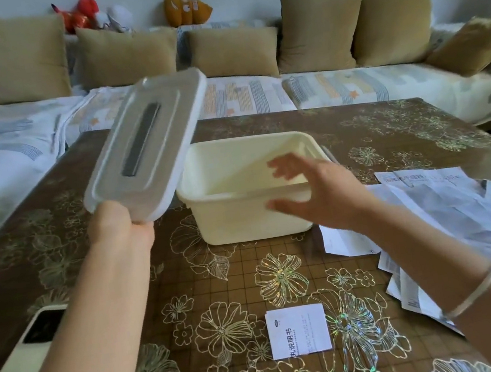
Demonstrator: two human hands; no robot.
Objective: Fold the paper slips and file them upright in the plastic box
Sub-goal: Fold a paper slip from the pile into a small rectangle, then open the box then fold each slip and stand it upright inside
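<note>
Two bare forearms reach up from the bottom of the frame. The left arm rises from the lower left corner to left of centre, where the left hand (120, 224) grips the near corner of a clear lid (172, 126), held tilted in the air. The right arm enters from the lower right, a thin bangle (473, 292) on its wrist. The right hand (317, 190) hovers at centre, slightly blurred, fingers (282, 165) spread and relaxed, holding nothing.
</note>
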